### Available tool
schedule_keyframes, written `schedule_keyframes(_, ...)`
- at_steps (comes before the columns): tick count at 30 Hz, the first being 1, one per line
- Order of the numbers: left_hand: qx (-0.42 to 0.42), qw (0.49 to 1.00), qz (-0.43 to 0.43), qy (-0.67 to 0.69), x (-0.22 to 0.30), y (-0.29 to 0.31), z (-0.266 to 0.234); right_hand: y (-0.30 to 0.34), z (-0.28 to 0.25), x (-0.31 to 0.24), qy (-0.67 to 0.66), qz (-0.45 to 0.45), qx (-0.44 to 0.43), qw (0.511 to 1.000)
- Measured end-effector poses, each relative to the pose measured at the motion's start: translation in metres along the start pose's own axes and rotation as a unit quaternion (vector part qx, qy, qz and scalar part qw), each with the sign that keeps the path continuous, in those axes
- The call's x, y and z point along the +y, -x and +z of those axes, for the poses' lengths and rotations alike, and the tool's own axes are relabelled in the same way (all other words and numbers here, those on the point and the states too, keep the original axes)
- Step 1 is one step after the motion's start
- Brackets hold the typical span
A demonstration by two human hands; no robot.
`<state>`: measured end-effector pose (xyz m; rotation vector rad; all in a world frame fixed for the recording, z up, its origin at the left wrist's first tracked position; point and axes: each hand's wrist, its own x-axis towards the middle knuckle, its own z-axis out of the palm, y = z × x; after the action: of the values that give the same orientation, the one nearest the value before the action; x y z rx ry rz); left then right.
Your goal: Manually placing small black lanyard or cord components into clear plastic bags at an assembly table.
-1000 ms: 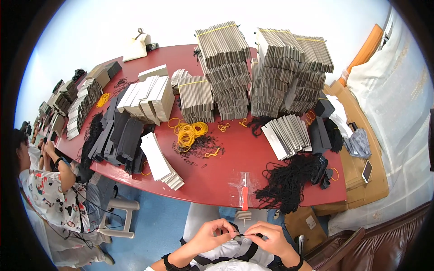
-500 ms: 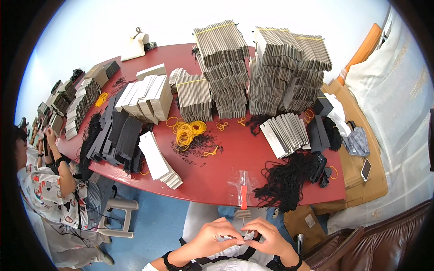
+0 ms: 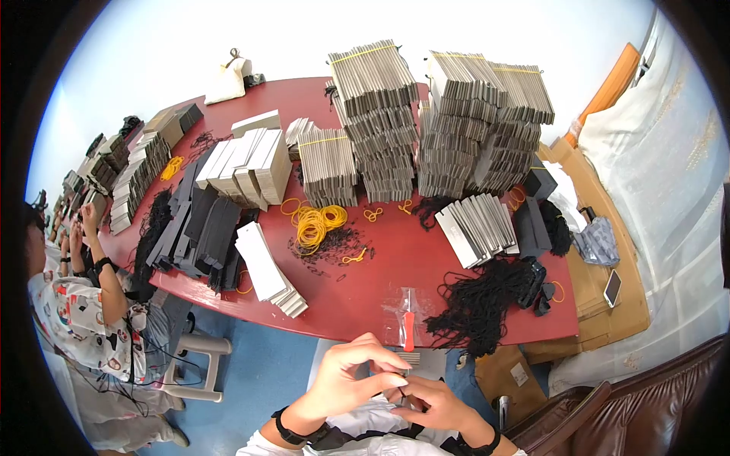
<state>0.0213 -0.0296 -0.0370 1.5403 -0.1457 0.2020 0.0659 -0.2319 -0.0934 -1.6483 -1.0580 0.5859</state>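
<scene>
Both hands are working close together at six o'clock, just off the near edge of the red table (image 3: 456, 251): the left hand (image 3: 351, 374) is curling its fingers closed and pinching a small grey card (image 3: 408, 359) from above, while the right hand (image 3: 430, 401) is closing its fingers on the same card from below, apparently with a thin black cord, though that part is too small to tell. As a judgement, the work is looking far from finished: only this one card is in hand, a large heap of loose black cords (image 3: 487, 300) is lying at four o'clock, and tall grey card stacks (image 3: 433, 121), bound with yellow bands, are rising at twelve o'clock. What counts as finished cannot be told from here. A clear plastic bag (image 3: 405, 318) with a red strip is lying flat at the near edge, just beyond the hands. A pile of yellow rubber bands (image 3: 315, 224) is sitting near the table's middle with small black loops scattered beside it. White flat packs (image 3: 247, 163) are leaning in a row at ten o'clock above dark flat sleeves (image 3: 199, 228). A brown cardboard box (image 3: 601, 281) is standing at three o'clock with a phone (image 3: 612, 288) on it. Another person (image 3: 91, 319) in a patterned shirt is sitting at eight o'clock, working at the table's left end.
</scene>
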Motion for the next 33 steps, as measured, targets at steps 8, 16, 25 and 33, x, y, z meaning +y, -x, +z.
schedule_keyframes(8,0.048,0.979,0.082,0.178,-0.003,0.001,-0.008,-0.001,-0.024,-0.038,0.035,0.032,0.062,0.997)
schedule_keyframes(16,0.251,0.928,0.066,0.268,-0.02,-0.012,-0.01,-0.01,-0.052,-0.029,0.318,0.078,0.062,0.943)
schedule_keyframes(25,0.238,0.937,0.039,0.254,-0.036,-0.04,-0.01,-0.049,-0.091,-0.027,0.23,0.188,0.155,0.942)
schedule_keyframes(33,0.169,0.96,0.022,0.22,-0.056,-0.068,-0.003,-0.135,-0.142,0.01,0.477,0.192,0.17,0.841)
